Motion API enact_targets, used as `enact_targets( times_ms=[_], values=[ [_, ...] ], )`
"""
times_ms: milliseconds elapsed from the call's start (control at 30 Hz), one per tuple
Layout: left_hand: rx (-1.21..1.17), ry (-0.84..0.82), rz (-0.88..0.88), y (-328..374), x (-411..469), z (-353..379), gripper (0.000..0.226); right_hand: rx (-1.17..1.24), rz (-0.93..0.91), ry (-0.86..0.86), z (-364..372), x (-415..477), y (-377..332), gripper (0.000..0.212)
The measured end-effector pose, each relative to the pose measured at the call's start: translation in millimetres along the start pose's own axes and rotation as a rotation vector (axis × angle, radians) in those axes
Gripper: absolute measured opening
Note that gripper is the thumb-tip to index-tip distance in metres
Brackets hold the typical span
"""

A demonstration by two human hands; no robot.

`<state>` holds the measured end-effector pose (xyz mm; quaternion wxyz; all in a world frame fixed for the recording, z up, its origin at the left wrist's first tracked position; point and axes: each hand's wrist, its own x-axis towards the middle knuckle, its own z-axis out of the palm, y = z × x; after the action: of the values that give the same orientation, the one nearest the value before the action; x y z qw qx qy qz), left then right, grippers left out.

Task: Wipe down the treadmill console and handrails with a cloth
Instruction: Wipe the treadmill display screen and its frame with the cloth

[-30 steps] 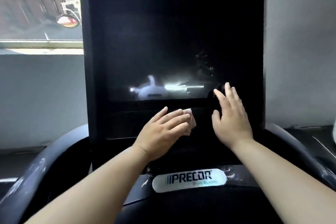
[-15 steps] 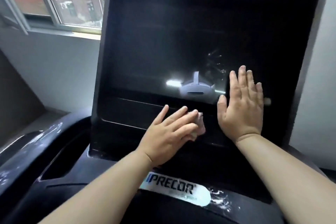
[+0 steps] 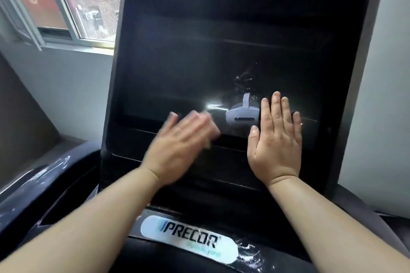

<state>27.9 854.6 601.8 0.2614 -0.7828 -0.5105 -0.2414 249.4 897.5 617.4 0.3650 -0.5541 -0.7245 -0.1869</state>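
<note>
1. At the far left, a window (image 3: 73, 2) showed brick buildings outside, with a grey wall beneath its sill.
2. Below it, the glossy dark left handrail (image 3: 33, 193) curved along the lower-left corner, streaked with pale smears.
3. The treadmill console (image 3: 221, 51) filled the centre: a tall black panel with a dark screen that reflected a bright glint and a white headset.
4. The left hand (image 3: 182, 148) lay motion-blurred across the lower edge of the screen, fingers spread flat, pressing a small pale cloth (image 3: 213, 131) against the console. Only an edge of the cloth peeked out past the fingertips; the grip was a flat press more than a closed fist.
5. Just right of it and apart from it, the right hand (image 3: 276, 142) rested flat on the screen, fingers straight and together, thumb out, holding nothing.
6. Under both forearms, a white PRECOR label (image 3: 190, 237) sat on the console base, with wet-looking streaks beside its right end.
</note>
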Motion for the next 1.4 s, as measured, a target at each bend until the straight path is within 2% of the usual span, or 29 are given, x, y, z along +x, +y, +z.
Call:
enact_targets(
  times_ms=[33, 100, 133, 167, 200, 300, 333, 367, 400, 433, 467, 567, 600, 633, 733, 800, 833, 867, 900, 967, 1033, 1067, 1100, 1133, 1233, 1267, 1300, 1333, 1400],
  values=[
    [-0.028, 0.045, -0.263, -21.7, 10.6, -5.9, 0.052, -0.001, 0.0, 0.003, -0.1, -0.1, -0.1, 0.061],
    [-0.232, 0.209, -0.98, -46.0, 33.3, -16.3, 0.053, -0.004, -0.003, 0.006, 0.4, -1.2, -0.8, 0.061],
    [-0.32, 0.258, -1.191, -38.6, 45.0, -15.6, 0.055, -0.005, -0.002, 0.008, 0.8, -1.2, -1.0, 0.061],
    [-0.353, 0.241, -1.208, -18.6, 55.3, -16.2, 0.056, -0.008, -0.001, 0.011, 1.0, -1.1, -0.7, 0.061],
    [-0.35, 0.204, -1.046, 6.1, 58.4, -10.7, 0.058, -0.012, -0.002, 0.011, 1.1, -1.2, -0.3, 0.061],
    [-0.207, 0.07, -0.132, 57.9, 35.7, 10.6, 0.062, -0.027, -0.001, 0.008, 0.4, -0.4, -0.9, 0.06],
    [-0.146, 0.031, 0.075, 45.9, 34.0, 10.8, 0.061, -0.038, -0.002, 0.001, 0.1, -0.7, -1.4, 0.06],
    [-0.098, 0.006, 0.198, 23.2, 39.3, 9.8, 0.059, -0.048, 0.0, -0.007, -0.1, -0.8, -1.8, 0.06],
    [-0.04, 0.015, 0.235, -1.4, 49.0, 7.2, 0.057, -0.054, 0.005, -0.013, -0.3, -0.8, -2.0, 0.06],
    [0.003, 0.049, 0.19, -26.6, 60.1, 3.1, 0.055, -0.055, 0.013, -0.015, -0.3, -0.7, -1.9, 0.06],
    [0.006, 0.073, 0.055, -50.1, 70.3, -4.1, 0.054, -0.055, 0.017, -0.02, 0.0, -0.6, -2.2, 0.06],
    [-0.165, 0.144, -0.559, -78.1, 88.5, -17.3, 0.052, -0.063, 0.026, -0.04, -1.0, -0.6, -3.4, 0.06],
    [-0.174, 0.155, -0.611, -66.5, 88.8, -14.8, 0.053, -0.067, 0.029, -0.047, -1.9, -0.3, -3.7, 0.06],
    [-0.154, 0.158, -0.525, -49.2, 84.8, -8.7, 0.055, -0.069, 0.029, -0.056, -2.7, 0.1, -4.3, 0.06],
    [-0.116, 0.071, 0.132, -4.7, 54.5, 9.2, 0.065, -0.082, 0.03, -0.074, -3.6, -0.2, -6.8, 0.059],
    [-0.056, 0.013, 0.451, -24.4, 55.9, 6.7, 0.067, -0.091, 0.027, -0.085, -3.8, -0.1, -8.6, 0.058],
    [-0.011, -0.001, 0.52, -43.2, 66.7, 0.9, 0.067, -0.086, 0.036, -0.091, -5.9, 0.7, -9.1, 0.057],
    [0.03, 0.004, 0.52, -62.5, 79.5, -5.5, 0.065, -0.072, 0.051, -0.091, -9.2, 2.8, -9.8, 0.056],
    [0.035, 0.012, 0.437, -82.7, 93.6, -13.3, 0.061, -0.051, 0.069, -0.085, -13.8, 7.1, -10.7, 0.053],
    [-0.089, 0.047, 0.01, -116.0, 122.0, -28.0, 0.049, -0.03, 0.089, -0.054, -24.2, 25.0, -12.2, 0.049],
    [-0.239, 0.119, -0.472, -118.0, 138.5, -31.6, 0.052, -0.022, 0.105, -0.022, -31.7, 54.6, -13.5, 0.05],
    [-0.255, 0.155, -0.607, -103.5, 140.7, -29.9, 0.055, -0.007, 0.129, -0.014, -33.0, 71.6, -13.8, 0.049],
    [-0.243, 0.188, -0.62, -84.9, 138.1, -25.3, 0.059, 0.009, 0.165, -0.013, -32.1, 87.3, -12.5, 0.049],
    [-0.232, 0.221, -0.495, -64.5, 131.3, -17.3, 0.062, 0.018, 0.205, -0.017, -29.2, 100.7, -10.5, 0.049],
    [-0.056, 0.099, 0.26, -27.6, 100.2, -3.9, 0.066, -0.022, 0.248, 0.005, -15.6, 114.7, -6.1, 0.051],
    [-0.025, 0.059, 0.412, -39.6, 102.7, -4.5, 0.065, -0.036, 0.243, 0.028, -11.9, 112.1, -4.8, 0.053],
    [0.001, 0.045, 0.445, -56.7, 110.7, -7.2, 0.063, -0.037, 0.239, 0.049, -9.2, 110.0, -3.1, 0.053],
    [0.019, 0.064, 0.388, -74.7, 120.4, -9.6, 0.063, -0.028, 0.236, 0.063, -7.7, 108.7, -1.9, 0.053],
    [0.001, 0.102, 0.11, -111.9, 142.5, -17.9, 0.06, -0.013, 0.233, 0.085, -6.8, 108.3, -0.5, 0.053]
  ],
)
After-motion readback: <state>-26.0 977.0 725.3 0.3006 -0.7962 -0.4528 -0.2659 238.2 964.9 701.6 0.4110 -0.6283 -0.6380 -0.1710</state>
